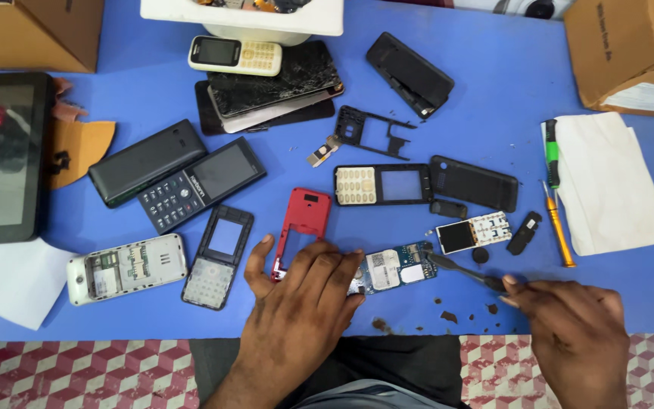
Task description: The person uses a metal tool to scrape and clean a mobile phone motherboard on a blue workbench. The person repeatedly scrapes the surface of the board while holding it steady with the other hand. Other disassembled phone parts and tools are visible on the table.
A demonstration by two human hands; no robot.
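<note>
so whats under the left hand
The left hand presses flat on the blue table, covering the lower end of the red phone frame and the left end of the circuit board. Whatever else lies beneath the palm is hidden.

Two bare hands, left hand (297, 303), right hand (569, 326), no sleeves, dark trousers over the lap
</note>
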